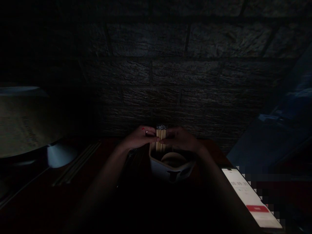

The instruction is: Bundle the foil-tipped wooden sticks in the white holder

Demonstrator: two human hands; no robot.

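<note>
A bundle of pale thin wooden sticks stands upright between my hands, with a dark, speckled, silvery top. My left hand pinches it from the left, thumb across the front. From the right, my right hand closes on the same bundle. Its lower end reaches into a light-coloured box with a dark mark on its front. Inside the box, close to the bundle, lies a rounded, pale-rimmed thing that I cannot make out. Dim light hides much of the fingers' far side.
Several long thin rods lie on the dark reddish table at left. A lit phone showing a timer is at right. A large tan object with blurred lettering stands far left, before a brick-patterned wall.
</note>
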